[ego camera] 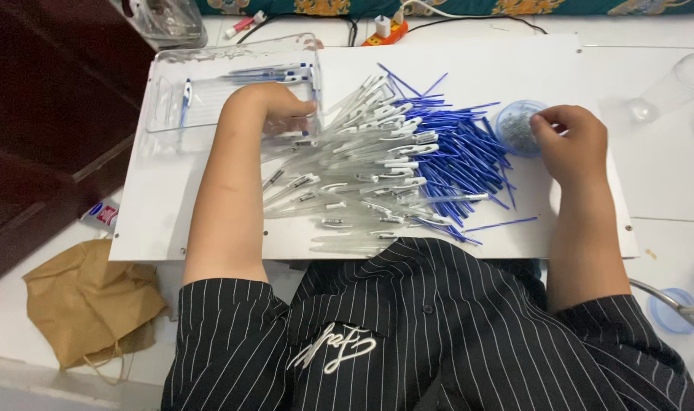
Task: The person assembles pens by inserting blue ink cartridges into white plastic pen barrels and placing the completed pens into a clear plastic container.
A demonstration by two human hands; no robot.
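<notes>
Clear plastic tray [172, 114] holding few pens [275, 74], right hand [571, 144] at small blue springs cup [516, 125]

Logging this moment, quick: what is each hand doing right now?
Left hand: curled shut at the clear tray edge; whether it grips anything cannot be told.
Right hand: fingers pinched at the small blue cup; contents unclear.

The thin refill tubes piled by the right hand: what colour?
Blue refill tubes, clearest in the head view, beside the right hand.
</notes>
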